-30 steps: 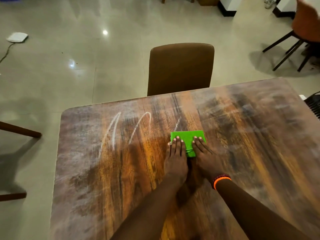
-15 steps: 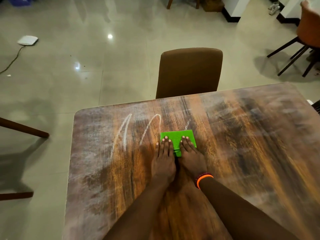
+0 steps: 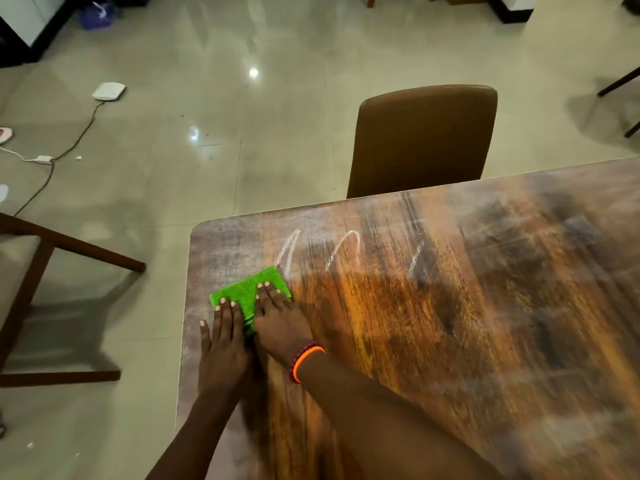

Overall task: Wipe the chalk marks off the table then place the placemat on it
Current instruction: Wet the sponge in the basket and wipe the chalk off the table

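Where chalk marks (image 3: 322, 251) lie, chair (image 3: 422, 140) just beyond table (image 3: 485, 323).

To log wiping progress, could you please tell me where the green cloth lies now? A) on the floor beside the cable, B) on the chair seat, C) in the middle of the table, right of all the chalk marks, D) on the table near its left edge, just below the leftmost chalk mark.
D: the cloth lies flat on the table by its left edge, under both hands, its far corner at the leftmost chalk mark.
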